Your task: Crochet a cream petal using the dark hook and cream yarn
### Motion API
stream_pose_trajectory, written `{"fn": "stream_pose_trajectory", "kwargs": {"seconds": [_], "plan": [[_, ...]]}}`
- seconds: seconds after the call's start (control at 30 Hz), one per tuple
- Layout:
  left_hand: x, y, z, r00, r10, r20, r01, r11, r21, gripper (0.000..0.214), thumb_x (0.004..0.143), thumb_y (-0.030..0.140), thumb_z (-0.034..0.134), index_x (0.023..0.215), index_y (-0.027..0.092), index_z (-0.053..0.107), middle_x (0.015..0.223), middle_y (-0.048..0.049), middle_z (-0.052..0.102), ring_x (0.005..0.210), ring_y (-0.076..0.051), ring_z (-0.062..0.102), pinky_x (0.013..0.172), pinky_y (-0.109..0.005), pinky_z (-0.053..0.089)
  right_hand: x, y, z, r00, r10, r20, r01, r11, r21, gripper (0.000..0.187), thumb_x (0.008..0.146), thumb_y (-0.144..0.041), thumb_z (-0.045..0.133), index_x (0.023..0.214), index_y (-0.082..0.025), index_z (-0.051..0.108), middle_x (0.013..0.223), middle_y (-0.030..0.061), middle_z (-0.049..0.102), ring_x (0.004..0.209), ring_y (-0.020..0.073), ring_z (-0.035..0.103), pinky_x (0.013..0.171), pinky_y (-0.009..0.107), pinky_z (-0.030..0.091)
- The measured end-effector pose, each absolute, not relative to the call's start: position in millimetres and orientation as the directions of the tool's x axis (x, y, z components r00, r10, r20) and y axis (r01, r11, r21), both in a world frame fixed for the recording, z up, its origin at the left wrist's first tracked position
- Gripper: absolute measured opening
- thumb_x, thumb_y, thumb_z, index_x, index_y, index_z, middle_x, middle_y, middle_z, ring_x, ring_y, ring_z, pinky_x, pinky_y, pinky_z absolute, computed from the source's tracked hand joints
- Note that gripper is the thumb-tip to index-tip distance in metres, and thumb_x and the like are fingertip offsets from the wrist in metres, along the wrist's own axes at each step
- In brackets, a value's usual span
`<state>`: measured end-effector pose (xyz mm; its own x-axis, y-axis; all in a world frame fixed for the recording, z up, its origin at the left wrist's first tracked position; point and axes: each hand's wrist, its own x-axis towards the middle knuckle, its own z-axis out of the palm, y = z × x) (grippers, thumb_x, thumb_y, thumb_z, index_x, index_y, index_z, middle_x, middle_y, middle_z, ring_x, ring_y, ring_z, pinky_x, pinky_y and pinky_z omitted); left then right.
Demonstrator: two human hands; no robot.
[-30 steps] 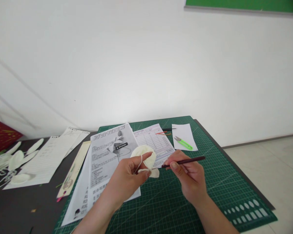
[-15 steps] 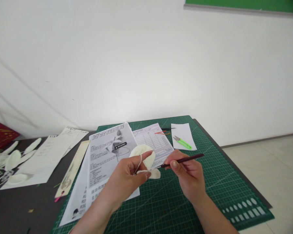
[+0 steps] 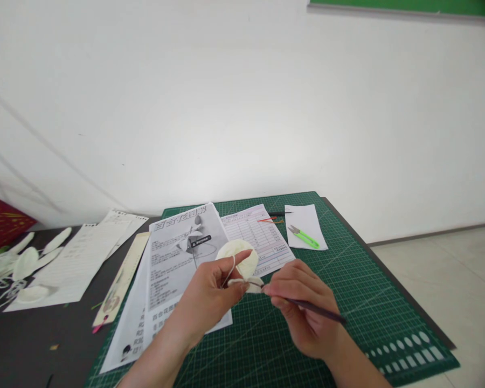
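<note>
The left hand [image 3: 208, 288] pinches a small cream crochet piece [image 3: 255, 285] between thumb and fingers, a strand of yarn [image 3: 234, 262] looped over its index finger. Just beside it, the right hand [image 3: 305, 299] is closed around a dark crochet hook [image 3: 318, 309] — its tip reaching the piece between the hands. Green thread snips [image 3: 305, 237] lie beyond the right hand; a printed sheet [image 3: 175, 269] lies beyond the left, and a cutting mat [image 3: 267, 345] spreads beneath both.
</note>
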<state>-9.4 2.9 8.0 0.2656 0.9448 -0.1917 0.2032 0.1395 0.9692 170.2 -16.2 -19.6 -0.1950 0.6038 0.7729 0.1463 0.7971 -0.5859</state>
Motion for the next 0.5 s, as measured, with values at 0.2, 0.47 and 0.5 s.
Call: {"fn": "stream_pose_trajectory", "kwargs": {"seconds": [0.2,0.47,0.5], "plan": [[-6.1,1.9,8.1,0.171,0.976,-0.137,0.393,0.06,0.918,0.011,0.069,0.02,0.058,0.059,0.02,0.061,0.058,-0.0012,0.062,0.075,-0.026,0.064,0.071,-0.034,0.043,165.6,-17.3,-28.8,-0.335,0.443,0.832,0.275,0.89,-0.363,0.023,0.081,-0.004,0.054,0.101,-0.012,0.062,0.079,0.0096,0.07,0.067,0.0185,0.059,0.058,0.033,0.049],[-7.4,-1.6,2.6,0.071,0.997,-0.02,0.626,-0.029,0.779,0.032,0.075,0.019,0.048,0.096,0.009,0.069,0.067,-0.0033,0.063,0.066,-0.02,0.059,0.069,-0.032,0.046,166.9,-18.0,-37.4,-0.453,0.383,0.805,0.384,0.899,-0.212,0.024,0.088,-0.012,0.049,0.109,-0.013,0.061,0.083,0.01,0.07,0.074,0.0187,0.063,0.061,0.032,0.053],[-7.9,-2.3,0.9,0.059,0.998,0.006,0.646,-0.043,0.763,0.036,0.076,0.019,0.047,0.104,0.008,0.068,0.069,-0.0041,0.064,0.069,-0.021,0.06,0.071,-0.033,0.046,167.3,-18.1,-38.6,-0.461,0.377,0.803,0.39,0.899,-0.198,0.025,0.089,-0.013,0.048,0.11,-0.013,0.061,0.085,0.0105,0.07,0.075,0.0188,0.063,0.062,0.033,0.053]]}}
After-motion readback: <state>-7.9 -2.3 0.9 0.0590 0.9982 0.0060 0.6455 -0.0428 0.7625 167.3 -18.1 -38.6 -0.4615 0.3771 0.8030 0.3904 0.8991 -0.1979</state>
